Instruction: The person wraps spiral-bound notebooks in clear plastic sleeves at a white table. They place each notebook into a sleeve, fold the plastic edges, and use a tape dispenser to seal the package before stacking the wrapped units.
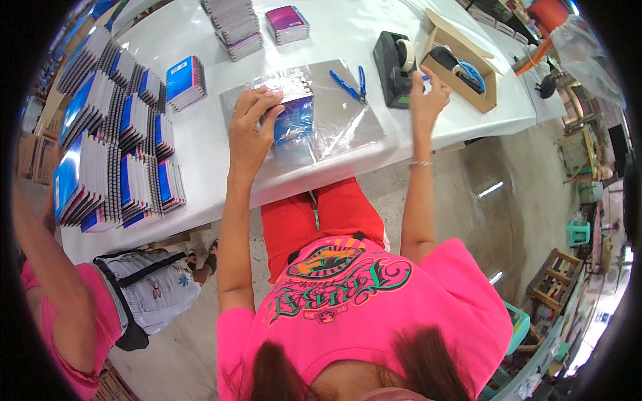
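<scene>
My left hand (251, 123) presses flat on a stack of blue spiral notebooks (293, 117) half wrapped in clear plastic film (338, 123) on the white table (207, 147). My right hand (428, 97) is raised beside a black tape dispenser (394, 67), fingers pinched at its front edge where the tape comes off; whether tape is between them is too small to tell. A blue pair of scissors (351, 85) lies on the film between both hands.
Rows of spiral notebooks (110, 154) fill the table's left side, with more stacks (237, 27) and a purple pack (287, 23) at the back. A cardboard box with tape rolls (461, 63) stands right of the dispenser. Another person (100, 301) stands at my left.
</scene>
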`<state>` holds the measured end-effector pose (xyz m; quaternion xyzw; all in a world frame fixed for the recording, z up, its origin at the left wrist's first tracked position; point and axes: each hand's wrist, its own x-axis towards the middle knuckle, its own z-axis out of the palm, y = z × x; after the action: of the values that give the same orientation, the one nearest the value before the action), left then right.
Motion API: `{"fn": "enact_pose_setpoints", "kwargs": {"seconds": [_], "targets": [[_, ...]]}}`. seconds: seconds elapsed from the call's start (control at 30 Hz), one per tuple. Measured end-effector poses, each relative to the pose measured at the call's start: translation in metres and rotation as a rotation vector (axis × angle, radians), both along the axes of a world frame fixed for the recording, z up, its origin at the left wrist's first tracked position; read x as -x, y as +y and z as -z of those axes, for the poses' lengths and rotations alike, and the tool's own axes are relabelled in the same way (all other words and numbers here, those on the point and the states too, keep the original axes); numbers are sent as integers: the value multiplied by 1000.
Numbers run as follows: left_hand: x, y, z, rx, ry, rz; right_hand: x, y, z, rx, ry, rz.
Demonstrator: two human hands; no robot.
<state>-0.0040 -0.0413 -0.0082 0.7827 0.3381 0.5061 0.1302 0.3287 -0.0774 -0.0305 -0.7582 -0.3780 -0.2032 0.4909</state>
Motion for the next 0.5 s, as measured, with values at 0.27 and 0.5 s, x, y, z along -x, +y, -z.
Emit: {"fn": "enact_pose_setpoints", "kwargs": {"seconds": [0.27,0.5], "targets": [[-9,1,21,-93,-82,-73,-66,3,0,239,709,-479],[-12,2,23,-79,-105,-65,-50,8,33,-222,900,-447]]}}
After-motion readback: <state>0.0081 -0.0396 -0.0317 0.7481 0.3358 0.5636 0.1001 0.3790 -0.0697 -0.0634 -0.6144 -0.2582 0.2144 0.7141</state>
